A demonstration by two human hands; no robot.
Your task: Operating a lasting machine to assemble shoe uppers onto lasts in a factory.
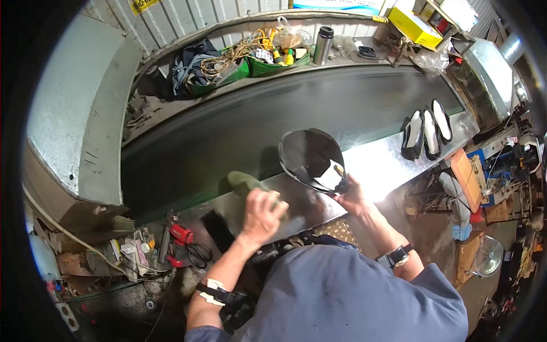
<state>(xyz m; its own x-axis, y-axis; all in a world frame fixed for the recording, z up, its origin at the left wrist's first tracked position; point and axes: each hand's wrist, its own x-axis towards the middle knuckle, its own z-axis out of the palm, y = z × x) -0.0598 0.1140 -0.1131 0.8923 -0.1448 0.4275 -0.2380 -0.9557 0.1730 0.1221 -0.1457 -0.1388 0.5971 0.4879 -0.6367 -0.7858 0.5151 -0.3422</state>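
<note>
My left hand (pixel 263 214) is closed, fingers curled, around the near end of an olive-green rounded object (pixel 240 180) shaped like a shoe last. That object is held over the front edge of the dark conveyor belt (pixel 199 154); the part inside my palm is hidden. To the right, my right hand (pixel 354 198) grips the near rim of a black round container (pixel 302 149), tilted so that its inside shows. A white piece (pixel 329 175) with a small yellowish spot lies in it, near my right fingers.
Black shoes with white insides (pixel 430 132) stand on the metal ledge at right. Along the back are green bins (pixel 219 82) of cords and cloth and a steel thermos (pixel 323 45). Metal housings (pixel 85 114) flank the belt. A red tool (pixel 181 233) lies at lower left.
</note>
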